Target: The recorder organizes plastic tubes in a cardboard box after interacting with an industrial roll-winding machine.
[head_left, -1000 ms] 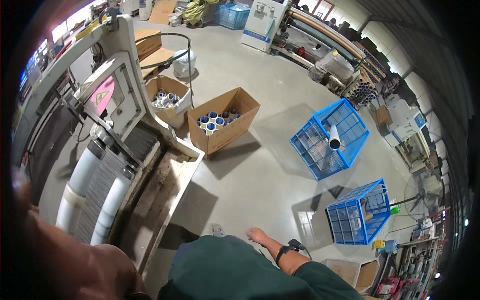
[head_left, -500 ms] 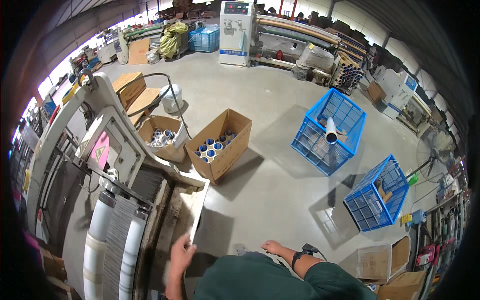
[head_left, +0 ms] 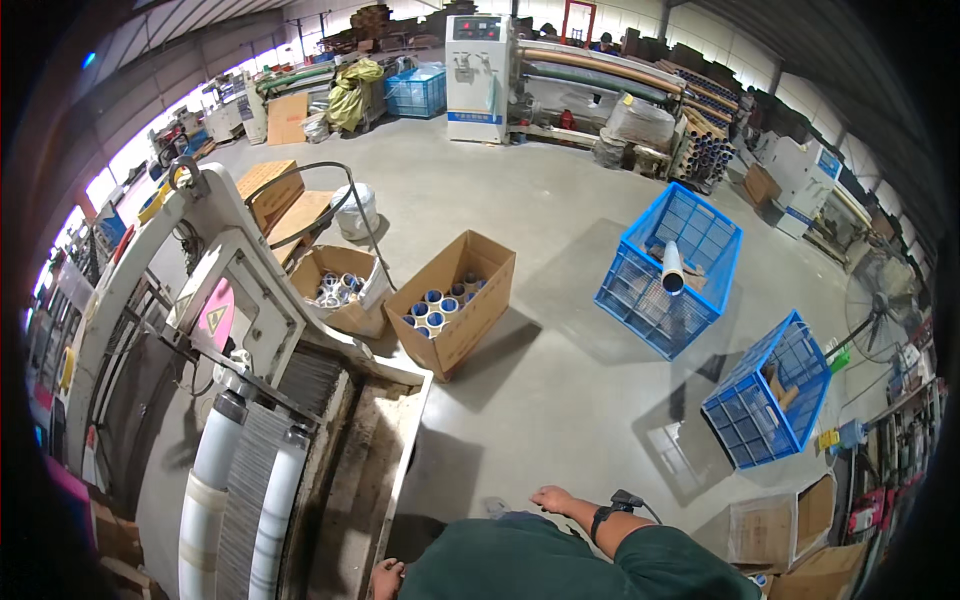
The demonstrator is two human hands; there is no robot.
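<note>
White-painted metal makes up the largest thing here, a machine (head_left: 258,265) on the person's left, with a long trough (head_left: 410,455) along the side nearest the body. Next in size, two blue crates (head_left: 740,432) stand on the floor to the right, well apart from both hands. Ahead, just beyond the trough's far end, an open cardboard box (head_left: 478,330) holds short tubes. Two white rollers (head_left: 214,455) lie side by side on the machine, across the trough from the person. Smallest are the hands: the left hand (head_left: 388,578) is beside the trough's near wall, partly cut off, its fingers curled, and I cannot tell whether it touches or grips anything; the right hand (head_left: 552,498) is in front of the body, loosely curled and seemingly bare, though its palm is hidden. Good handling here, I judge, means keeping the left fingers outside the trough wall, clear of the rollers, with the right arm close in. Compared with half a second ago, the left hand is lower and nearer the body, showing far less forearm; the right hand's pose is much the same.
</note>
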